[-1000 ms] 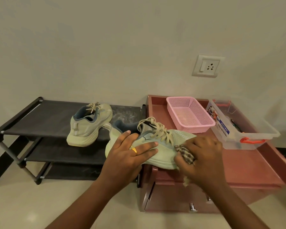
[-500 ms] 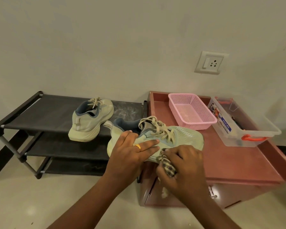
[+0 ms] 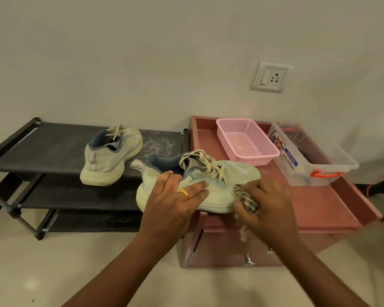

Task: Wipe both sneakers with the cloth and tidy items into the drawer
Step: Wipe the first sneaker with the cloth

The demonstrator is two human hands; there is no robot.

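Black fabric shelving [image 3: 42,147] on the left carries the second sneaker [image 3: 111,156], which looks dusty and, I judge, is not yet wiped. Next, the left hand [image 3: 175,202] lies flat with straight fingers on the near sneaker [image 3: 235,176], pinning it as before at the front-left corner of the worktop [image 3: 319,207], heel overhanging the edge. Further right, the right hand [image 3: 268,202], curled round the bunched checked cloth [image 3: 247,200], has slid back from mid-sole toward the toe, so the rubbing runs to and fro along the side. This shoe is pale green mesh with loose cream laces and blue-grey lining.
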